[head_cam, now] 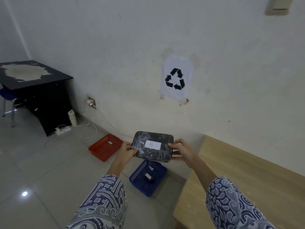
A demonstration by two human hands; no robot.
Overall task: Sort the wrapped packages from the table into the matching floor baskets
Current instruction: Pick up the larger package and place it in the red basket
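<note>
**Package B held over the baskets**

I have the package (152,146) up in both hands, in the air above the floor and off the left edge of the table (257,182). It is a dark, flat, rounded rectangle in clear wrap, its long axis running left to right across my view, the broad face turned up toward me. A white label (152,144) marked "B" sits on that face and reads upright.

Below it on the floor, the blue basket (158,184) holds a small dark wrapped item (149,177), with a white tag on its inner wall. The red basket (105,147), further left near the wall, shows only a white tag inside.

My left hand (127,152) pinches the package's left short end, thumb on top. My right hand (181,150) clasps the right short end, fingers curled narrowly round the edge.
</note>
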